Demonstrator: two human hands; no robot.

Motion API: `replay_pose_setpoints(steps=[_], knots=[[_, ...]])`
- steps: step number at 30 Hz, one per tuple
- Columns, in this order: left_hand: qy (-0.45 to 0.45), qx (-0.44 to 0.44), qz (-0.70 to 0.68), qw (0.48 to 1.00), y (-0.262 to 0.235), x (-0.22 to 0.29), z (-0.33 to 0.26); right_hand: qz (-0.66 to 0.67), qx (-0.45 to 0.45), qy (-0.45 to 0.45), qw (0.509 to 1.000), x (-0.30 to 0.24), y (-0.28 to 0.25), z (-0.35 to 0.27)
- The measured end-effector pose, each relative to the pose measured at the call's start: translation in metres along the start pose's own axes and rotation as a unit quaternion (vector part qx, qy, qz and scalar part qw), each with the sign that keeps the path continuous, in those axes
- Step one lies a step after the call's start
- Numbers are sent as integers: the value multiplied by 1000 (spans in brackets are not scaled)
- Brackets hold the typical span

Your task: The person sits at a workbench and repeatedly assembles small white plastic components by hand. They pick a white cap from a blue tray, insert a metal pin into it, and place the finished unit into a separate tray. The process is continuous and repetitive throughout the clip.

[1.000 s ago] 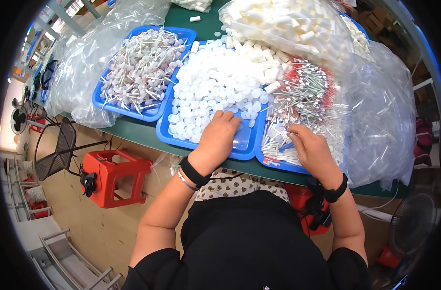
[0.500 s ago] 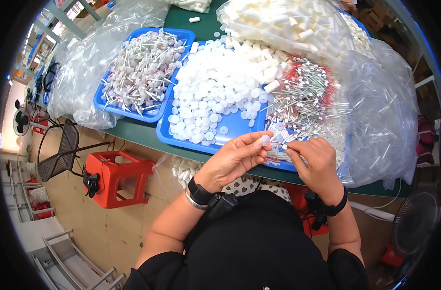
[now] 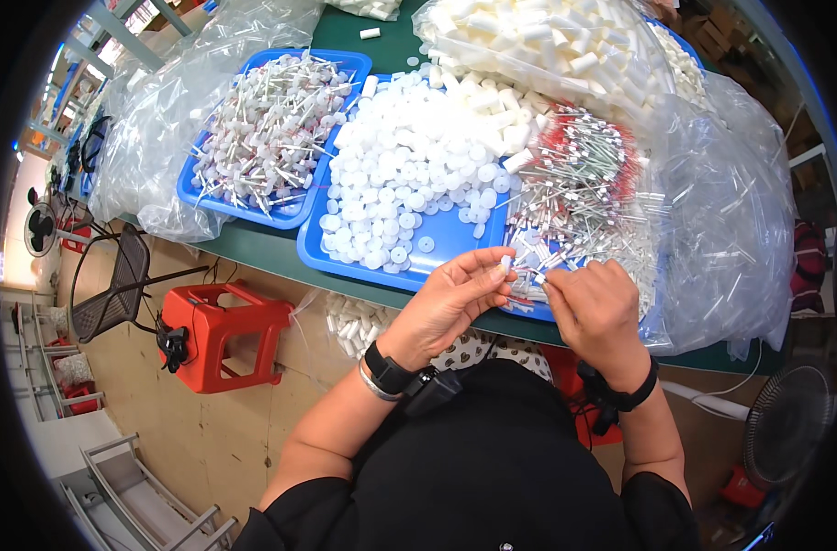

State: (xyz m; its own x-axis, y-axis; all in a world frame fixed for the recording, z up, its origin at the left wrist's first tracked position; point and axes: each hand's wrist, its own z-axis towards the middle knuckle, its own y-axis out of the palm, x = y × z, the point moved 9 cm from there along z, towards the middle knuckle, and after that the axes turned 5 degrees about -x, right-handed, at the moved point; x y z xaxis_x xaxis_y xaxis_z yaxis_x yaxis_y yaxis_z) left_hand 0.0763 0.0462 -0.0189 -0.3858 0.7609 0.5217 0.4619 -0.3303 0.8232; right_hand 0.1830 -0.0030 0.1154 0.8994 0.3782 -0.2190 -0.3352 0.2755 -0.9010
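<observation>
My left hand (image 3: pixel 457 298) pinches a small translucent plastic disc (image 3: pixel 507 264) between thumb and fingertips, its edge toward me. Just to the right, my right hand (image 3: pixel 599 305) closes thumb and forefinger on a thin white-tipped pin (image 3: pixel 540 276), mostly covered by the fingers. The disc and pin are close together; whether they touch I cannot tell. Both hands hover over the front of a blue tray heaped with thin metal pins (image 3: pixel 602 156), some with red ends. Left of it, another blue tray (image 3: pixel 450 246) carries a pile of loose translucent discs (image 3: pixel 381 216).
A third blue tray (image 3: pixel 294 218) at the left is piled with pins bearing discs. A bag of cream-coloured cylinders (image 3: pixel 547 46) lies at the back. Clear plastic bags (image 3: pixel 726 220) flank the trays on the green table (image 3: pixel 253 257). A red stool (image 3: pixel 225 335) stands left on the floor.
The disc in my left fingers has turned from face-on to nearly edge-on. My right hand has barely shifted, still pinching the pin.
</observation>
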Motion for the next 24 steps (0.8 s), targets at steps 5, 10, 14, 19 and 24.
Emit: replay_pose_setpoints(steps=[5, 10, 14, 19, 24], knots=[[3, 19, -2, 1000, -2, 0, -1, -19, -7, -12, 1000, -3, 1, 0], [-6, 20, 11, 1000, -2, -6, -1, 10, -5, 0, 1000, -3, 0, 1], [-13, 8, -15, 1000, -1, -13, 0, 62, -4, 27, 998, 5, 5, -3], [-11, 8, -54, 998, -2, -11, 0, 43, -16, 9, 999, 1, 3, -3], [-28, 4, -83, 996, -1, -17, 2, -9, 7, -7, 1000, -5, -2, -2]])
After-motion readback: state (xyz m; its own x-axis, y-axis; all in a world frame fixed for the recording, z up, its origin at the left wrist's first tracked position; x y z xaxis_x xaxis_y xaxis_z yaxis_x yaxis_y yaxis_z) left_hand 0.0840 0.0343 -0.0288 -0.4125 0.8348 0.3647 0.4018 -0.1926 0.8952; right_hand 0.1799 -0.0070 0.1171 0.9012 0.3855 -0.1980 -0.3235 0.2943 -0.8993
